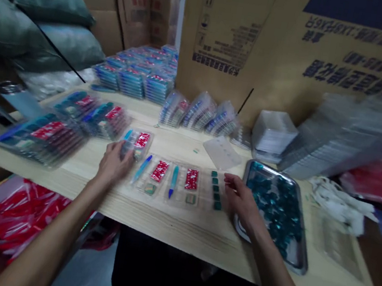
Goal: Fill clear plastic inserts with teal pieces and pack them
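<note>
My left hand (114, 163) is closed on the near left side of a clear plastic tray (148, 136) that carries a blue pen and a red packet (142, 139). Two similar trays lie side by side in front of me, each with a blue pen (173, 181), a red patterned packet (191, 179) and a small greenish piece (191, 198). To their right, another clear tray holds a column of dark green squares (216, 189). My right hand (240, 195) rests at that tray's right edge, fingers stretched and slightly bent, with nothing visible in them; its thumb is hidden.
A metal tray (247, 172) of shiny teal pieces stands on the right. Filled packs (53, 132) are stacked left, with more (158, 88) at the back. Empty clear trays (275, 132) and a large carton (253, 36) border the far side. Red packets (29, 209) fill a box below.
</note>
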### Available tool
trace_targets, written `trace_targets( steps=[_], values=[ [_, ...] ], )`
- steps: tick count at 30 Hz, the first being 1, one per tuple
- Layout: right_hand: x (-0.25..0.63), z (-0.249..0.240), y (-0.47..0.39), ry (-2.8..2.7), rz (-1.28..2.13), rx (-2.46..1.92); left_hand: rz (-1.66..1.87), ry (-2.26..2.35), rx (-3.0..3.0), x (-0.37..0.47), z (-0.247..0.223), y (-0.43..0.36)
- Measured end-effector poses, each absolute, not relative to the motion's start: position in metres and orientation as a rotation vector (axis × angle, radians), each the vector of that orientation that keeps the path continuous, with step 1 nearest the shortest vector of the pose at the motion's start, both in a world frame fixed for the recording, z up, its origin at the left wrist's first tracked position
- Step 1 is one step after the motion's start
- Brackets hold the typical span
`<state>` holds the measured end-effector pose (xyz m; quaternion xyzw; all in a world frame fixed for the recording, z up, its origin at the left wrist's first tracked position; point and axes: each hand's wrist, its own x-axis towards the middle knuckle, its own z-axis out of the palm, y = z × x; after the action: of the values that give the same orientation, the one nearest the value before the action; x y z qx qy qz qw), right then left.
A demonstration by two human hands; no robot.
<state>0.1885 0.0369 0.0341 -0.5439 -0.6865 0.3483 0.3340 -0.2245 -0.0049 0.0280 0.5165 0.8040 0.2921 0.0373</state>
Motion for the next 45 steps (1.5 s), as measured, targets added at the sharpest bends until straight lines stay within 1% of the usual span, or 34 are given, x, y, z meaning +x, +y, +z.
trace_targets(
  steps=[3,5,6,8,10,11,14,17,19,22,24,27,30,33,35,38,41,43,45],
  values=[
    [0.199,0.029,0.017,-1.854,0.748,-1.501,0.893,2.522,1.597,-0.204,0.043,0.007],
    [0.195,0.028,0.005,-1.931,0.566,-1.539,0.884,2.573,1.771,-0.174,0.057,0.003],
    [0.191,0.028,-0.001,-1.982,0.474,-1.555,0.884,2.522,1.949,-0.154,0.062,-0.003],
    [0.182,0.031,-0.010,-2.100,0.319,-1.602,0.850,2.145,2.354,-0.109,0.065,-0.019],
    [0.175,0.035,-0.015,-2.197,0.223,-1.687,0.595,1.751,2.626,-0.068,0.055,-0.037],
    [0.173,0.038,-0.016,-2.225,0.198,-1.745,0.482,1.672,2.682,-0.052,0.046,-0.044],
    [0.178,0.042,-0.013,-2.275,0.219,-1.911,0.325,1.703,2.686,-0.029,0.021,-0.055],
    [0.187,0.041,-0.008,-2.325,0.276,-1.945,0.399,1.784,2.619,-0.028,0.014,-0.052],
    [0.191,0.040,-0.003,-2.279,0.258,-1.961,0.571,1.786,2.529,-0.023,0.021,-0.049],
    [0.192,0.039,0.007,-2.192,0.180,-1.973,0.838,1.765,2.226,0.001,0.034,-0.052],
    [0.190,0.040,0.016,-2.200,0.167,-1.928,0.887,1.779,2.039,0.022,0.034,-0.056],
    [0.186,0.037,0.028,-2.155,0.244,-1.880,0.888,1.832,1.927,0.047,0.019,-0.055],
    [0.185,0.030,0.035,-1.926,0.428,-1.852,0.993,1.822,1.805,0.057,0.001,-0.048],
    [0.192,0.028,0.038,-1.665,0.708,-1.715,1.121,1.730,1.592,0.060,-0.007,-0.046],
    [0.200,0.034,0.038,-1.529,0.974,-1.570,1.171,1.652,1.503,0.057,-0.003,-0.050],
    [0.210,0.054,0.041,-1.390,1.288,-1.349,1.206,1.638,1.618,0.042,0.012,-0.059],
    [0.207,0.078,0.052,-1.391,1.298,-1.179,1.103,1.856,1.955,0.017,0.025,-0.067],
    [0.196,0.090,0.064,-1.454,1.254,-1.100,0.900,2.039,2.128,0.002,0.025,-0.071],
    [0.180,0.096,0.077,-1.548,1.198,-1.051,0.699,2.109,2.223,-0.008,0.018,-0.075]
  ],
)
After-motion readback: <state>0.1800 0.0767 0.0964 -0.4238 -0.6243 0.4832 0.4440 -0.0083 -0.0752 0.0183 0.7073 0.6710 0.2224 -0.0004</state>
